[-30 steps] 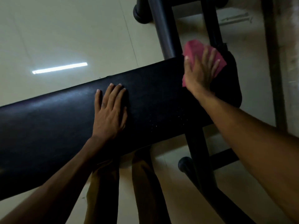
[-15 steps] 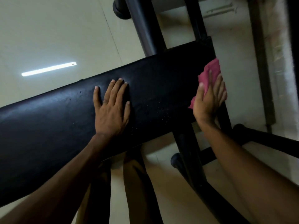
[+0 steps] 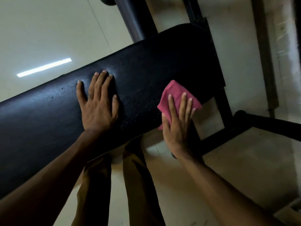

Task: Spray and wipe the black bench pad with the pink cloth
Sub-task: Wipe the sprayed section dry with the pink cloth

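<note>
The black bench pad (image 3: 154, 66) runs diagonally from lower left to upper right. My left hand (image 3: 97, 105) lies flat on its middle, fingers spread, holding nothing. My right hand (image 3: 178, 121) presses the pink cloth (image 3: 174, 92) flat against the pad's near edge toward its right end. Fine spray droplets (image 3: 143, 108) speckle the pad between my hands. No spray bottle is in view.
Black metal frame tubes stand behind the pad (image 3: 135, 22) and below its right end (image 3: 228, 111), with a floor bar (image 3: 268, 126) running right. My legs (image 3: 138, 185) stand under the pad's near edge. Pale tiled floor (image 3: 48, 30) with a bright light reflection lies beyond.
My right hand has drawn the pink cloth from the pad's far right corner down toward the near edge and slightly left. My left hand has stayed flat on the pad.
</note>
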Motion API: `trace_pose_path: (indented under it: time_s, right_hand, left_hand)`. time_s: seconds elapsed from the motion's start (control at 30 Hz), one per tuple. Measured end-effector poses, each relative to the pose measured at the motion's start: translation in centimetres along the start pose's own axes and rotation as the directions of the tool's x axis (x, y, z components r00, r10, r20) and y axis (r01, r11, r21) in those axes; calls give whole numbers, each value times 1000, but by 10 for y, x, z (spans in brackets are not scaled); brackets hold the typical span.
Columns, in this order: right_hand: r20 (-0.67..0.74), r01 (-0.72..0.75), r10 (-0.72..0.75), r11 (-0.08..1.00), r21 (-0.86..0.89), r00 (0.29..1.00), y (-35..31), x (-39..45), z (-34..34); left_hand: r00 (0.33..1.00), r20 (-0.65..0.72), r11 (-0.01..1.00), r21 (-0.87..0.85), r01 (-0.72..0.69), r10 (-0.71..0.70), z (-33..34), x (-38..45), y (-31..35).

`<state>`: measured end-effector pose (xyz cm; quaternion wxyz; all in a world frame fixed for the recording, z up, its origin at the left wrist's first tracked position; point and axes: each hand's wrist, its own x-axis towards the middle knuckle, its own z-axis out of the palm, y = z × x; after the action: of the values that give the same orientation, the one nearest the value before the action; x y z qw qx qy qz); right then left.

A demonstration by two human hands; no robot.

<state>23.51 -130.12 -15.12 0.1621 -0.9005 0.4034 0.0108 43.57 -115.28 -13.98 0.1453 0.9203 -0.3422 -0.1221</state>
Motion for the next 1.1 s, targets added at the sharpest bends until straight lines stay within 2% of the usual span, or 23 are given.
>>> trace_pose_path:
  time_s: [0.07, 0.1, 0.17, 0.23, 0.27, 0.3, 0.37, 0.43, 0.47, 0.53, 0.6, 0.63, 0.67, 0.7, 0.73, 0.77, 0.8, 0.83, 0.9, 0.93, 1.0, 1.07, 1.1]
  right_hand:
    - [20, 111, -110, 993, -45, 994, 18, 3, -4]
    - [-5, 85, -85, 996, -40, 996, 26, 8, -7]
    - [-136, -174, 200, 968, 183, 970, 33, 29, -13]
    - [-200, -374, 529, 776, 508, 825, 27, 48, -15]
    - [-224, -391, 588, 730, 560, 777, 18, 52, -13]
    - [-235, -405, 594, 738, 539, 770, 6, 50, -9]
    - [-195, -362, 455, 853, 375, 869, -19, 31, 0]
    - [-46, -171, 177, 979, 115, 983, -30, -2, 5]
    - [36, -28, 28, 999, 17, 999, -23, -13, 6]
    - [150, 252, -237, 964, -88, 960, 6, -5, -5]
    - [156, 330, -306, 929, -167, 939, 38, 24, -20]
    - [85, 213, -201, 962, -172, 976, 49, 44, -27]
    - [-16, 2, -3, 996, -89, 1000, 56, 66, -34]
    - [-78, -242, 247, 968, 69, 966, 57, 87, -39]
    - [-90, -430, 454, 879, 206, 886, 53, 106, -40]
    - [-79, -534, 563, 813, 231, 823, 40, 114, -39]
    - [-105, -553, 572, 817, 162, 814, 25, 114, -37]
    - [-137, -480, 485, 875, 65, 864, 13, 104, -32]
    - [-56, -127, 121, 984, -122, 991, -10, 69, -23]
    - [46, 68, -61, 981, -182, 997, -12, 53, -20]
    - [188, 335, -296, 915, -225, 936, 5, 53, -25]
    - [161, 321, -288, 914, -247, 944, 27, 77, -34]
    - [100, 203, -184, 949, -242, 978, 32, 89, -38]
  left_hand:
    - [1000, 1, 1000, -20, -7, 7, 0, 1, 0]
    - [1000, 3, 1000, -23, -12, 12, 0, 0, -1]
    - [1000, -9, 1000, -27, -15, 15, 0, 1, -1]
    - [1000, -18, 1000, -12, -14, 14, 1, 1, -1]
    - [1000, -20, 1000, -10, -15, 15, 3, 0, 0]
    - [1000, -25, 1000, -9, -14, 14, 4, 0, 0]
    - [999, -33, 1000, -12, -9, 8, 4, -1, -1]
    - [1000, -28, 1000, -22, -14, 13, 3, -1, 0]
    - [999, -27, 1000, -25, -18, 18, 3, -1, 0]
    - [999, -32, 999, -21, -25, 24, 3, -1, -1]
    - [999, -40, 1000, -11, -24, 24, 4, -1, -1]
    - [999, -40, 1000, -11, -22, 22, 5, -1, -1]
    - [999, -43, 1000, -10, -19, 19, 5, -1, 0]
    - [999, -48, 1000, -5, -18, 17, 5, -1, 0]
    - [999, -51, 1000, 0, -19, 19, 6, -1, 1]
    - [999, -47, 1000, 4, -18, 18, 6, -1, 1]
    - [999, -41, 1000, 1, -16, 16, 5, -1, 1]
    - [999, -32, 1000, -6, -13, 12, 4, -1, 1]
    - [1000, -19, 1000, -21, -8, 7, 2, 0, 1]
    - [1000, -20, 999, -30, -9, 8, 1, 0, 0]
    - [999, -29, 998, -56, -22, 20, 1, 1, -1]
    - [999, -44, 997, -75, -31, 28, 1, 1, -2]
    - [998, -50, 996, -85, -31, 27, 2, 1, -3]
